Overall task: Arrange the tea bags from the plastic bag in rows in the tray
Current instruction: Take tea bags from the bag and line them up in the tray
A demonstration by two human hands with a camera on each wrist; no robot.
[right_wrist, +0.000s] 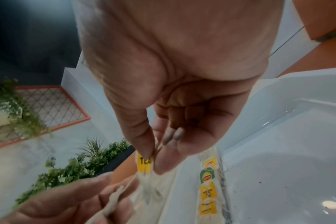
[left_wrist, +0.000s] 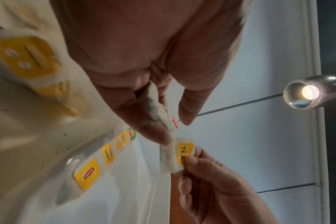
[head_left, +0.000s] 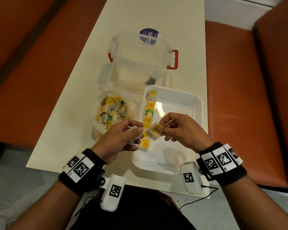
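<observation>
Holding two bags at once, head view first: right hand (head_left: 178,128) pinches a tea bag (head_left: 154,132) by its yellow tag, thumb and forefinger closed on it, other fingers curled loose; left hand (head_left: 121,138) has its fingers wrapped round a second bag (head_left: 131,133), which shows as a pale wad. Both bags hang just above the near-left part of the white tray (head_left: 198,103). Risk, as a guess: the two strings look joined or tangled, so pulling apart could tear a tag off or drag the row (head_left: 148,117) already laid along the tray's left wall, right under the fingertips. That row runs away from the fingers, yellow tags plus one green; the tray floor to the right of the fingers is bare. Left of the left fingers, the plastic bag (head_left: 110,112) is open on the bench (head_left: 65,130) with plenty of bags inside. Beyond the fingers stands a clear lidded box (head_left: 140,52) with red clips, its contents unclear. Left wrist view: left fingers (left_wrist: 153,133) clamp the crumpled bag (left_wrist: 153,104), and the right hand's bag (left_wrist: 175,156) is touching the left fingertip; the row of tags (left_wrist: 109,153) lies beside them in the tray, with dark tea dust on the floor. Right wrist view: thumb and forefinger (right_wrist: 142,145) are closed on the tag (right_wrist: 144,163), and a string (right_wrist: 132,180) runs from it down to the left hand (right_wrist: 67,204). Spilled dust hints the bags are fragile, so squeezing hard could burst one.
</observation>
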